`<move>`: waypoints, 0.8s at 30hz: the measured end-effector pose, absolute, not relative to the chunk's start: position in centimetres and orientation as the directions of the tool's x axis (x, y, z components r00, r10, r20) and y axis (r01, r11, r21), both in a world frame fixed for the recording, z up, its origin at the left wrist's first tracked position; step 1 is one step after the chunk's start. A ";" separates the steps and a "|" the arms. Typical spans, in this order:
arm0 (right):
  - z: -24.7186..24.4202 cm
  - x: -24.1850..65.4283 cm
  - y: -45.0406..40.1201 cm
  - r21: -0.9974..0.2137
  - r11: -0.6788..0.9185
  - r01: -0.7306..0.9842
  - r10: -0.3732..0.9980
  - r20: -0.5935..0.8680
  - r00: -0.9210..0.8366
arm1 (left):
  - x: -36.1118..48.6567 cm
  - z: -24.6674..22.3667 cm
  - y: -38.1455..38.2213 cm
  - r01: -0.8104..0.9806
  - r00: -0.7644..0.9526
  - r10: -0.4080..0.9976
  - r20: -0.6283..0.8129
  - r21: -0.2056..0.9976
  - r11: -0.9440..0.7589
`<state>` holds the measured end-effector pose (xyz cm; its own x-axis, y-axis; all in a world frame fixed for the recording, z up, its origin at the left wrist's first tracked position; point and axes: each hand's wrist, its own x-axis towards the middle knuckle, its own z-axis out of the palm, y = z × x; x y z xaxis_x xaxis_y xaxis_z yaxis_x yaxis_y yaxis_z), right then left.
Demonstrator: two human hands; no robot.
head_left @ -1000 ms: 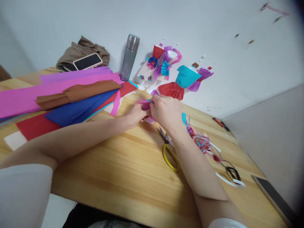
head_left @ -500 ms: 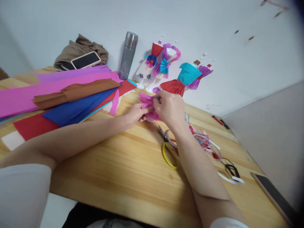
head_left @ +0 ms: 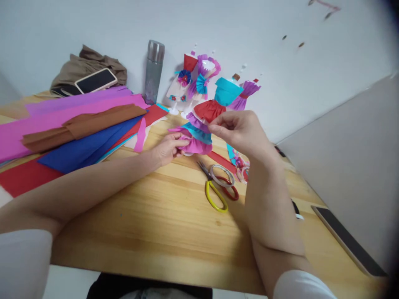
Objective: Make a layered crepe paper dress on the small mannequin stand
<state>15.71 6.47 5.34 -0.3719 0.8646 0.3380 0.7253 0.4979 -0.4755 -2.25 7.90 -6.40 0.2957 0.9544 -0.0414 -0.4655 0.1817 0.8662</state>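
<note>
A small dress form wears a crepe-paper dress [head_left: 201, 132] with a teal top over red, purple, teal and pink tiers. Low on its left side, my left hand [head_left: 168, 148] pinches the edge of the pink bottom tier [head_left: 198, 146] between thumb and fingers. My right hand [head_left: 238, 129] is raised at the dress's right side, thumb and fingertips together by the purple tier; whether anything is between them I cannot make out. On the table just below lie scissors [head_left: 215, 195] with one yellow and one red handle, and a roll of tape [head_left: 222, 175] rests on them.
Crepe-paper sheets [head_left: 90, 143] cover the table's left side. Behind them are a phone [head_left: 96, 81] on brown cloth [head_left: 89, 62] and a grey bottle [head_left: 154, 72]. Other dressed forms [head_left: 183, 79] stand by the wall. Paper scraps [head_left: 241, 164] and a dark-faced device [head_left: 347, 241] lie to the right.
My right hand has come off the pink paper and moved right and up, uncovering the skirt's tiers. My left hand still pinches the pink paper. The view has turned slightly right.
</note>
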 end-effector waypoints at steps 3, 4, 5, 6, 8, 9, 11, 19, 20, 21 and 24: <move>4.8 15.6 6.3 -0.413 0.479 0.775 0.877 0.249 -0.410 | -2.4 -6.7 8.3 -0.488 0.316 0.949 -0.019 0.854 0.179; 4.6 15.4 6.1 -0.364 0.475 0.801 0.879 0.238 -0.413 | -2.5 -6.9 8.5 -0.501 0.325 0.946 -0.006 0.847 0.177; 4.3 15.1 6.0 -0.305 0.469 0.829 0.880 0.234 -0.412 | -2.5 -7.0 8.6 -0.511 0.334 0.942 0.005 0.841 0.176; 3.9 14.8 5.8 -0.244 0.461 0.853 0.882 0.232 -0.410 | -2.5 -7.1 8.7 -0.518 0.339 0.941 0.015 0.837 0.173; 3.2 14.3 5.5 -0.141 0.431 0.891 0.890 0.229 -0.394 | -2.6 -7.4 8.8 -0.531 0.336 0.941 0.032 0.832 0.161; 2.8 14.1 5.4 -0.106 0.417 0.903 0.894 0.229 -0.386 | -2.6 -7.5 8.9 -0.538 0.331 0.943 0.042 0.829 0.152; 2.0 13.7 5.2 -0.060 0.397 0.916 0.896 0.241 -0.373 | -2.5 -7.8 9.0 -0.560 0.308 0.949 0.071 0.820 0.120; 0.4 14.3 6.5 -0.193 0.421 0.886 0.861 0.392 -0.324 | -2.0 -8.1 9.3 -0.627 0.286 0.951 0.120 0.774 0.091; 0.3 14.4 6.7 -0.236 0.435 0.869 0.856 0.409 -0.317 | -2.0 -8.2 9.3 -0.623 0.294 0.949 0.116 0.776 0.098; 0.3 14.6 6.9 -0.272 0.447 0.852 0.850 0.425 -0.310 | -1.9 -8.2 9.2 -0.620 0.298 0.948 0.110 0.778 0.105; 0.4 14.8 7.1 -0.344 0.484 0.805 0.836 0.453 -0.309 | -1.7 -8.3 9.1 -0.625 0.280 0.955 0.096 0.773 0.106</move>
<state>14.81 7.06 0.35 -0.3086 0.8362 0.4533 0.8048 0.4836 -0.3442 -1.72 9.06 -8.30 0.2798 0.9553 0.0958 -0.6254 0.1056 0.7731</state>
